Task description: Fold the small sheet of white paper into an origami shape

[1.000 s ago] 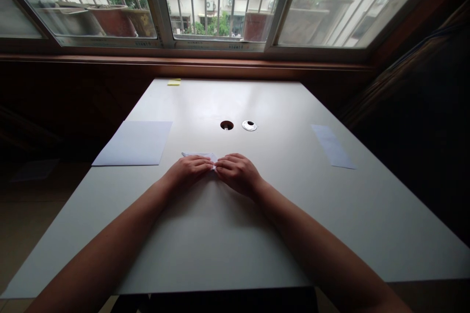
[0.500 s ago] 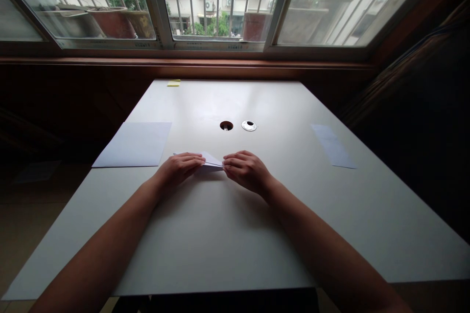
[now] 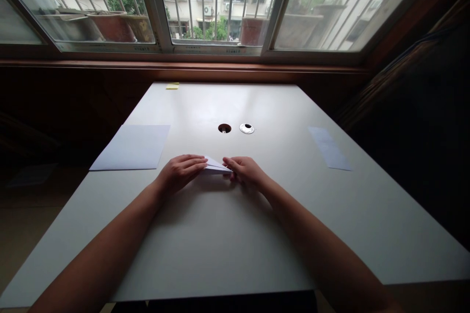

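Observation:
Between my hands, over the middle of the white table, is a folded white sheet of paper (image 3: 216,168) that narrows to a point on the right. My left hand (image 3: 183,170) is closed over its wider left part and hides much of it. At the pointed end, my right hand (image 3: 243,168) pinches the paper, thumb on top and other fingers partly hidden beneath.
A stack or sheet of white paper (image 3: 130,147) lies at the table's left edge. To the right is a narrow paper strip (image 3: 329,148). Beyond my hands are a cable hole (image 3: 224,128) and its round cover (image 3: 247,128). Yellow sticky notes (image 3: 172,86) lie at the far edge.
The folded paper's pointed end has shifted slightly right. My right hand has changed its grip, its thumb now on top of the tip. My left hand stays on the paper.

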`<state>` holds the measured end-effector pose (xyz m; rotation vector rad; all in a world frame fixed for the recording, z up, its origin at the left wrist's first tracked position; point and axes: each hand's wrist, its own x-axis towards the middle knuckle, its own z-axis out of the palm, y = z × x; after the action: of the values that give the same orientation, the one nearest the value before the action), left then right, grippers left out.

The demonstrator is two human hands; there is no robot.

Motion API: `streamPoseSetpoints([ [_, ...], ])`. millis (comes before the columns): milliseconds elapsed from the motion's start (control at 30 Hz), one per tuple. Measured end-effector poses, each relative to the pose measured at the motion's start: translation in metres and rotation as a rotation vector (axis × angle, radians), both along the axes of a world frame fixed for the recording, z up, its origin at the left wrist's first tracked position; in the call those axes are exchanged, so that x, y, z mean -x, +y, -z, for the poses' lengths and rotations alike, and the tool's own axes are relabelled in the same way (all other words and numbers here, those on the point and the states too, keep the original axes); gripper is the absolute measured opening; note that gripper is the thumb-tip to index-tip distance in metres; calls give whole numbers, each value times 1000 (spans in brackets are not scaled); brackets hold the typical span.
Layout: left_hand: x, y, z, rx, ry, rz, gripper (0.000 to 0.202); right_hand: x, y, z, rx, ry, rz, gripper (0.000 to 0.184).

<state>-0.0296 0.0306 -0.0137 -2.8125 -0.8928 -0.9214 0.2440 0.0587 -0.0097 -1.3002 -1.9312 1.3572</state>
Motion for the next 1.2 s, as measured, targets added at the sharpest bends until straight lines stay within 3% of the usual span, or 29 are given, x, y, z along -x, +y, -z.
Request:
streamPoseSetpoints([
  [200,-5,-2,-5,-40,66,-30,33,0,-3,-13,325,162,-93,41],
  [500,-14,-6,-5,-95,23,-148,40,-3,-5,-22,455,244,-220,32],
  [700,-16,-8,-3,-55,-263,-392,45,1,-7,-20,448,339,-95,33],
  [833,-14,-5,3,194,-403,-396,21,4,-7,-17,422,356,-49,34],
  [1033,-34,-6,-3,709,-507,-319,33,13,-10,-10,327,387,6,37],
  [1200,-52,-7,-6,946,-754,-332,36,20,-14,-2,231,331,35,32],
])
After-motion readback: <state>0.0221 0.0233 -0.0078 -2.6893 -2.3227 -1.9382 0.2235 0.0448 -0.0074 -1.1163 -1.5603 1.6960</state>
